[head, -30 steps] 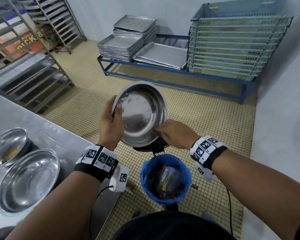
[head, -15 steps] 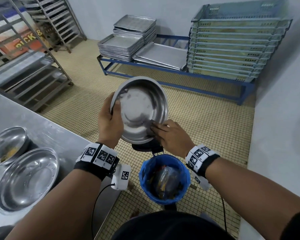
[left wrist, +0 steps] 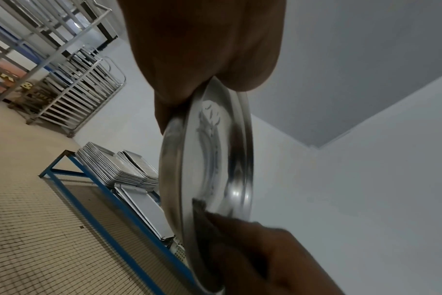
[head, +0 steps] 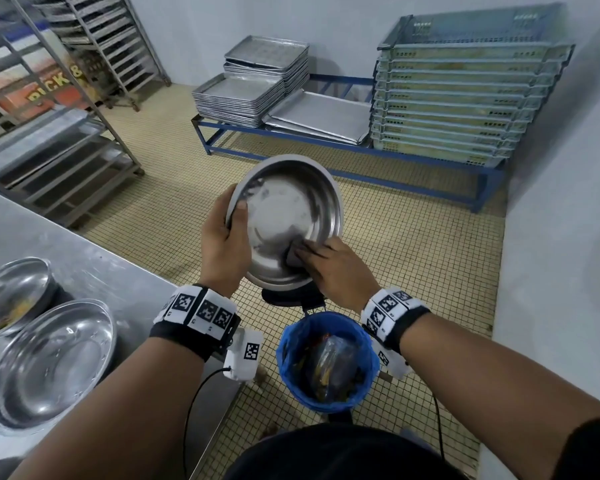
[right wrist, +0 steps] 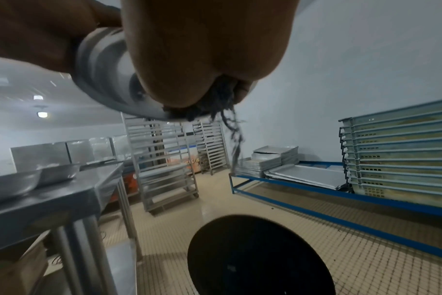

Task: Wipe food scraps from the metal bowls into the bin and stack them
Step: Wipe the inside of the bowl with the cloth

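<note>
A stainless steel table (head: 84,258) at the near left carries two metal bowls (head: 49,362), the farther one (head: 13,292) holding food scraps. On the tiled floor (head: 413,271) stand a bin (head: 328,362) lined in blue, wheeled metal racks (head: 59,150) at the far left, and a low blue frame (head: 343,174) along the far wall bearing stacked baking trays (head: 250,84) and a pile of pale crates (head: 458,105) to their right.

Right hand (right wrist: 202,49) presses frayed dark cloth (right wrist: 215,99) against tilted bowl (right wrist: 106,79).
</note>
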The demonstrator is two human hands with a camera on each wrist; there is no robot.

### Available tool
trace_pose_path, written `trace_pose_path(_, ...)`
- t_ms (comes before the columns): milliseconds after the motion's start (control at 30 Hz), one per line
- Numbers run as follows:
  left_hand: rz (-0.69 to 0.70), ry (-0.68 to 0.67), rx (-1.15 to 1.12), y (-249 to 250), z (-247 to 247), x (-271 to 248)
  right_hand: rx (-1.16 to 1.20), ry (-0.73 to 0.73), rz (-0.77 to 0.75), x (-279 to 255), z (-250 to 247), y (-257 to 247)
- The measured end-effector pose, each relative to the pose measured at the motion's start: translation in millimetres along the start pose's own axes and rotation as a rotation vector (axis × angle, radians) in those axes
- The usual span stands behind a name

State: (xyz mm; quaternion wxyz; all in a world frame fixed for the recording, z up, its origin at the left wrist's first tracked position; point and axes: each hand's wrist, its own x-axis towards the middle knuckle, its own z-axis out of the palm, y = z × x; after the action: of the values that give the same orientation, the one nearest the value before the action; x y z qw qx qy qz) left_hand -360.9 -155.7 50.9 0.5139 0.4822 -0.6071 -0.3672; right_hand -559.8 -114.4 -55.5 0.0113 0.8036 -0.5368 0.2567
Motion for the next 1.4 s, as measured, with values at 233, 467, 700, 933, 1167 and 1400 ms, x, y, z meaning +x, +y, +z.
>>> trace_pose_path(233,-0.016,0.07,0.01,-9.6,-12.0,1.7,-0.05,0.104,-0.189,-27.8,-10.6,-0.4)
trace_pose_path(467,-0.034,0.029,0.016,-1.4,-11.0,0.8,0.198,0.298,0.119,21.1,-53.3,-3.9)
trace_pose_path(700,-0.019,-0.073,-0.034,1.9,-2.5,-9.7,0.031,0.417,0.101,82.9,-68.3,-12.7)
trace_pose_path(933,-0.039,-0.112,-0.11,2.9,-19.0,-9.1,0.133,0.334,0.272,74.1,-65.7,5.1)
trace_pose_path(1167,0.039,-0.208,-0.066,13.3,-18.0,0.2,0.178,0.384,0.165,94.5,-85.3,2.2)
trace_pose_path(1400,0.074,-0.242,-0.062,26.7,-20.8,17.6,0.165,0.335,0.098,101.1,-111.2,14.8)
